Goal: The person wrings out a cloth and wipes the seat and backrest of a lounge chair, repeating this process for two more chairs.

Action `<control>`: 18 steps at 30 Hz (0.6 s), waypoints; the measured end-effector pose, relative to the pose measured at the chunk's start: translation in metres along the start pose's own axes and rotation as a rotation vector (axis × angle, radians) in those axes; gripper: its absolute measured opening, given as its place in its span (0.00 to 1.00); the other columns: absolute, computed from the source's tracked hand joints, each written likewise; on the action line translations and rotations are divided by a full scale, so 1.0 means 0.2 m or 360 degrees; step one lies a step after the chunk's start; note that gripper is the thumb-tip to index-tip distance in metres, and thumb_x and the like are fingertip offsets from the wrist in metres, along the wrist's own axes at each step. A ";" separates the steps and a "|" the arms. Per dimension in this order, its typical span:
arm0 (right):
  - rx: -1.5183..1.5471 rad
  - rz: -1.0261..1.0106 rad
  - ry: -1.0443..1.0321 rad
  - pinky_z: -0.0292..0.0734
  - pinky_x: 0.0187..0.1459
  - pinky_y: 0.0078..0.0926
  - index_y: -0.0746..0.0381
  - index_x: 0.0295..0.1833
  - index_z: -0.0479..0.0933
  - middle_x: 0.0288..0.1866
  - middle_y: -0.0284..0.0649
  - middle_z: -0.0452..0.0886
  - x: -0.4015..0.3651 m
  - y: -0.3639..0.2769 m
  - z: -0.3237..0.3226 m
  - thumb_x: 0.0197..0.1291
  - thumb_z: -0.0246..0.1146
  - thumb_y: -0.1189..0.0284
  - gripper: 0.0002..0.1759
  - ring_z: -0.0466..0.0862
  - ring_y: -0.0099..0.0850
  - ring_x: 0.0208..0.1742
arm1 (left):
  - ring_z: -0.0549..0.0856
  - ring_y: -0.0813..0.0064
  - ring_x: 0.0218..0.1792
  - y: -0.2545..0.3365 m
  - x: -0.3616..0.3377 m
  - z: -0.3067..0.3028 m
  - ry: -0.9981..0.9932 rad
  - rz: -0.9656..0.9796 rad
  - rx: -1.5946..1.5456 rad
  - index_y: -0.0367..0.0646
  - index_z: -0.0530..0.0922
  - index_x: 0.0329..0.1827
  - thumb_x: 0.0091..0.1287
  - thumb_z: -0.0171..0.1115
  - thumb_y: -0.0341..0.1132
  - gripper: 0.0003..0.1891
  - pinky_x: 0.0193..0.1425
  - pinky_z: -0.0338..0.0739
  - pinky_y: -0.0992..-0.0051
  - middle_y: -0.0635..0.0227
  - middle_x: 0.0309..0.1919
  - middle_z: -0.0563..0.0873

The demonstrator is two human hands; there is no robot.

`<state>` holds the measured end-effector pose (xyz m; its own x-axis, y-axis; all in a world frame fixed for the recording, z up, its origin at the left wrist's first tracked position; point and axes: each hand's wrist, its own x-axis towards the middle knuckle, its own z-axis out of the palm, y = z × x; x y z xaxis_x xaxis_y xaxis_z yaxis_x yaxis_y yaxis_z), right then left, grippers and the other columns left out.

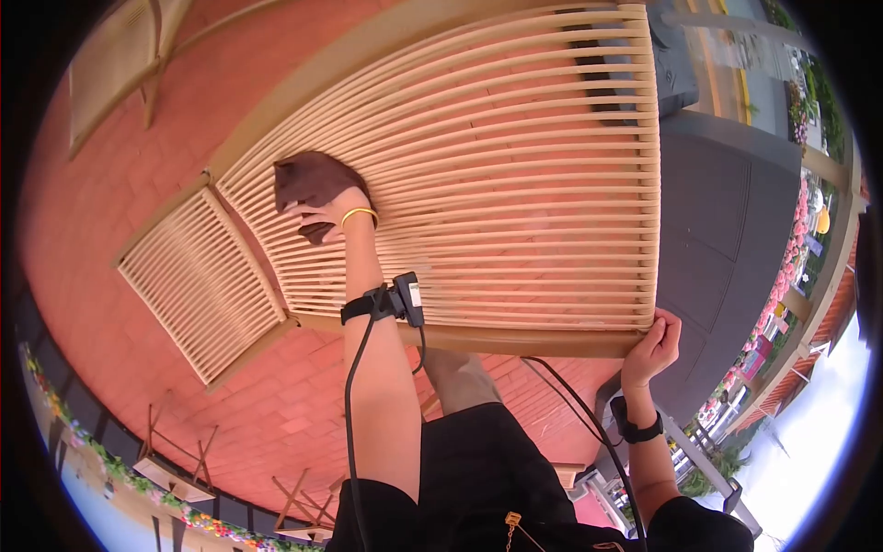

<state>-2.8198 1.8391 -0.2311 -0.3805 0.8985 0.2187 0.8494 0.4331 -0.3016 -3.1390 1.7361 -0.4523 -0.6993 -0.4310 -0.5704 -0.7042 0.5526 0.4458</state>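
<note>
A tan slatted lounge chair (515,198) fills the middle of the head view, its large slatted panel meeting a smaller slatted section (204,283) at the left. On the large panel, near that joint, my left hand (342,210) is closed on a dark brown cloth (317,179), which lies bunched against the slats. Part of the fingers is hidden by the cloth. At the panel's near right corner, my right hand (651,348) grips the edge of the frame, fingers bent around it.
A dark grey box-like unit (722,258) stands just beyond the panel's right end. Reddish paving (120,207) lies below. Another tan chair (115,69) is at upper left, with folding-leg furniture (175,469) at lower left. Black cables (352,414) run along my arms.
</note>
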 end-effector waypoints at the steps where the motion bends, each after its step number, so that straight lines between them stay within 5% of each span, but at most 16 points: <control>1: -0.0013 0.0011 0.0010 0.70 0.30 0.20 0.67 0.34 0.73 0.26 0.40 0.76 0.00 -0.01 0.00 0.61 0.47 0.78 0.09 0.74 0.26 0.25 | 0.46 0.52 0.69 -0.01 -0.03 0.09 -0.0018 0.0122 0.0164 0.39 0.44 0.70 0.64 0.46 0.56 0.40 0.67 0.45 0.48 0.51 0.70 0.42; 2: -0.0028 0.0018 0.0017 0.70 0.30 0.20 0.67 0.34 0.73 0.26 0.40 0.76 0.01 -0.02 0.00 0.61 0.47 0.78 0.09 0.74 0.26 0.25 | 0.45 0.50 0.68 -0.02 -0.10 0.16 -0.0038 0.0236 0.0328 0.34 0.40 0.69 0.64 0.48 0.54 0.42 0.66 0.50 0.48 0.49 0.69 0.39; 3: -0.0023 -0.0007 0.0027 0.70 0.30 0.21 0.67 0.34 0.73 0.25 0.39 0.76 0.01 -0.02 0.00 0.61 0.47 0.77 0.09 0.74 0.26 0.24 | 0.47 0.44 0.68 0.12 -0.36 0.14 -0.0025 0.0539 0.0366 0.38 0.47 0.69 0.56 0.58 0.53 0.44 0.62 0.54 0.42 0.44 0.68 0.46; 4: -0.0012 -0.0023 0.0011 0.70 0.30 0.21 0.67 0.34 0.73 0.25 0.39 0.76 0.01 -0.02 0.00 0.61 0.47 0.77 0.09 0.74 0.26 0.24 | 0.32 0.36 0.67 0.21 -0.56 0.11 -0.0390 0.0899 0.0357 0.39 0.34 0.71 0.56 0.57 0.57 0.52 0.59 0.44 0.31 0.40 0.67 0.30; 5: -0.0041 -0.0035 0.0015 0.70 0.29 0.21 0.67 0.34 0.73 0.25 0.39 0.76 0.01 -0.02 0.00 0.61 0.47 0.77 0.09 0.74 0.26 0.24 | 0.33 0.35 0.67 0.31 -0.76 0.10 -0.0483 0.1143 0.0206 0.37 0.36 0.71 0.56 0.55 0.57 0.51 0.57 0.40 0.27 0.42 0.69 0.33; 6: -0.0069 -0.0048 0.0019 0.70 0.29 0.21 0.66 0.33 0.73 0.25 0.39 0.76 0.01 -0.02 0.00 0.61 0.47 0.77 0.09 0.74 0.26 0.24 | 0.33 0.35 0.68 0.41 -0.94 0.04 -0.0685 0.1367 0.0231 0.46 0.38 0.72 0.53 0.57 0.54 0.50 0.57 0.38 0.26 0.43 0.69 0.35; 8: -0.0058 -0.0070 0.0011 0.70 0.29 0.22 0.66 0.33 0.73 0.24 0.39 0.75 0.01 0.00 0.00 0.61 0.48 0.76 0.09 0.74 0.26 0.24 | 0.37 0.38 0.69 0.49 -1.12 0.05 -0.0545 0.1902 0.0044 0.52 0.47 0.72 0.49 0.60 0.48 0.46 0.56 0.37 0.25 0.47 0.70 0.38; 11: -0.0084 -0.0061 -0.0026 0.69 0.29 0.22 0.66 0.33 0.73 0.24 0.39 0.75 0.01 0.01 -0.01 0.61 0.48 0.76 0.09 0.74 0.27 0.24 | 0.44 0.50 0.71 0.46 -1.00 0.06 -0.0869 0.2099 -0.0324 0.64 0.55 0.70 0.47 0.60 0.43 0.42 0.59 0.36 0.28 0.60 0.72 0.45; 14: -0.0122 -0.0080 -0.0070 0.69 0.29 0.22 0.66 0.33 0.72 0.24 0.40 0.75 0.02 0.01 -0.02 0.61 0.48 0.76 0.08 0.73 0.27 0.24 | 0.56 0.62 0.69 0.34 -0.69 0.07 -0.0831 0.2365 -0.0212 0.72 0.60 0.67 0.45 0.60 0.36 0.40 0.64 0.37 0.35 0.75 0.70 0.57; 18: -0.0163 -0.0052 -0.0072 0.69 0.29 0.23 0.66 0.33 0.71 0.24 0.40 0.74 0.02 0.01 -0.02 0.61 0.48 0.76 0.08 0.73 0.27 0.24 | 0.52 0.55 0.70 -0.03 -0.12 0.09 -0.0372 0.2010 0.0173 0.66 0.60 0.67 0.51 0.56 0.31 0.37 0.66 0.35 0.38 0.66 0.70 0.55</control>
<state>-2.8178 1.8443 -0.2270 -0.4230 0.8873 0.1839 0.8682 0.4550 -0.1979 -3.1155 1.7557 -0.4531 -0.8244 0.5586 0.0917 0.4474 0.5437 0.7101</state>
